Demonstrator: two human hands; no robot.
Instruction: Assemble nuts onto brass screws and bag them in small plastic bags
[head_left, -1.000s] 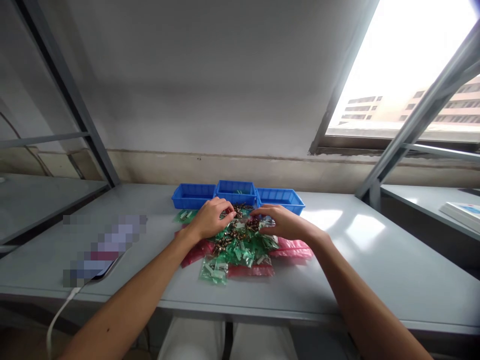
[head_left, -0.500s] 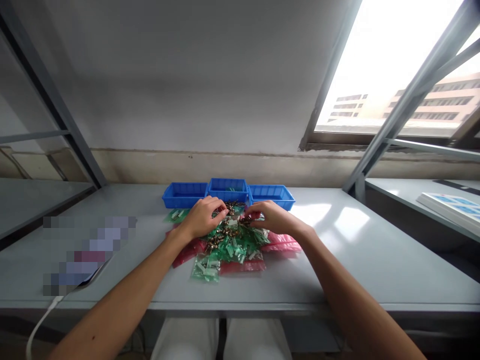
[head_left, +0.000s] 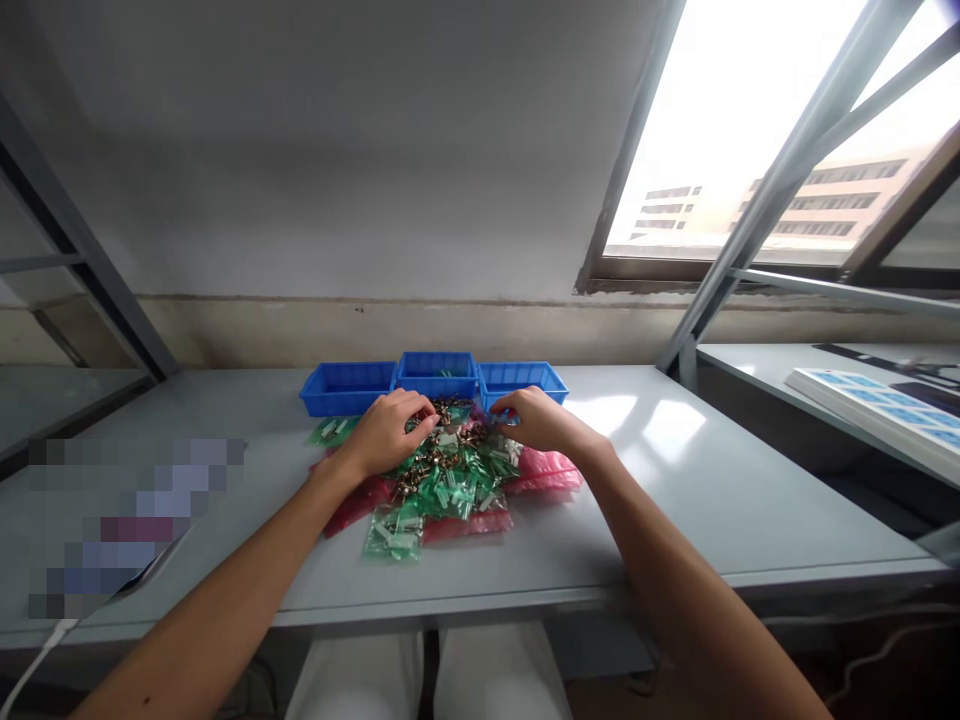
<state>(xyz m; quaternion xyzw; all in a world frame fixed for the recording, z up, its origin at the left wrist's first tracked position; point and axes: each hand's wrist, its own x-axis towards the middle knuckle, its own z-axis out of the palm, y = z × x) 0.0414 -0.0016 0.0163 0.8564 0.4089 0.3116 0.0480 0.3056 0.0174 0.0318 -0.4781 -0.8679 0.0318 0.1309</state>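
Note:
A heap of small green plastic bags (head_left: 450, 490) with white strips and loose brass-coloured metal pieces (head_left: 411, 478) lies before me. Pink plastic bags (head_left: 546, 472) stick out from under it. Curled over the heap's left upper side is my left hand (head_left: 391, 432), thumb and fingers bent toward each other. Anything between its fingertips is too small to make out. My right hand (head_left: 538, 418) is above the heap's right upper edge, in front of the right blue bin (head_left: 555, 378). Its fingers are curled toward the thumb, and what they pinch is hidden.
A left blue bin (head_left: 349, 388) and a middle blue bin (head_left: 437, 368), with a few small pieces inside, stand behind the heap. At the left of the table (head_left: 675, 500) lies a blurred-out device with a white cable (head_left: 34, 660). A shelf frame post (head_left: 739, 235) rises at right.
My right hand has lifted off the metal pieces toward the right blue bin. My left hand stays over the heap. The whole view has shifted slightly.

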